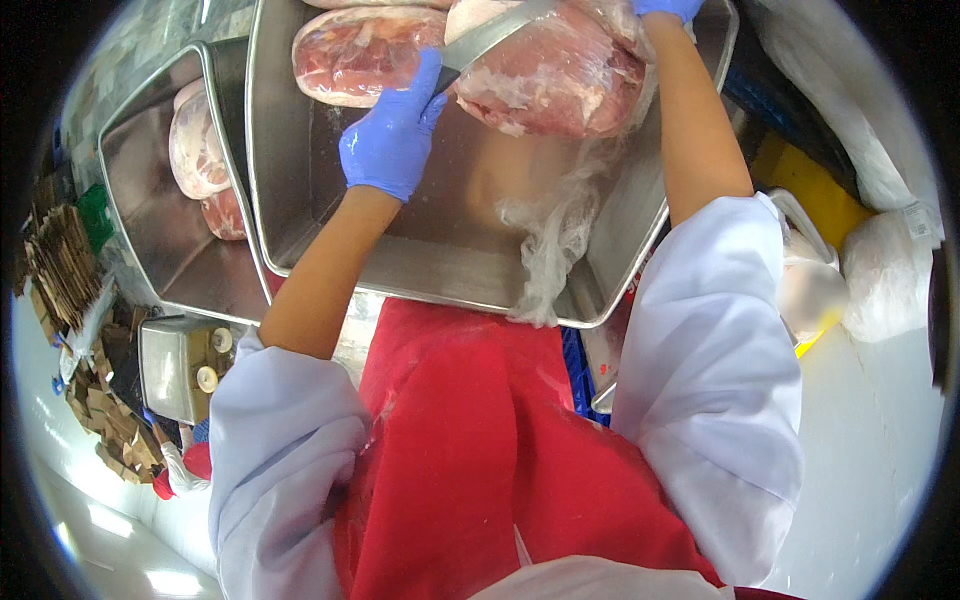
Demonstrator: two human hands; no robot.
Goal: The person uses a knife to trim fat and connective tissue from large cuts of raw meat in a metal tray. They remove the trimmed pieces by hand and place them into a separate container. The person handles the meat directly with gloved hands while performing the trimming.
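Observation:
My left hand, in a blue glove, is closed around the handle of a knife. The wide metal blade points up and right, across a large piece of raw meat. Clear plastic film trails from that piece over the near wall of a deep metal tub. Another piece of meat lies to the left of the knife. My right hand, also blue-gloved, is at the far right of the large piece; its fingers are cut off by the top edge.
A second metal tub with wrapped meat stands close on the left. Stacked cardboard and a metal machine are farther left, with another person below them. Clear plastic bags sit at right.

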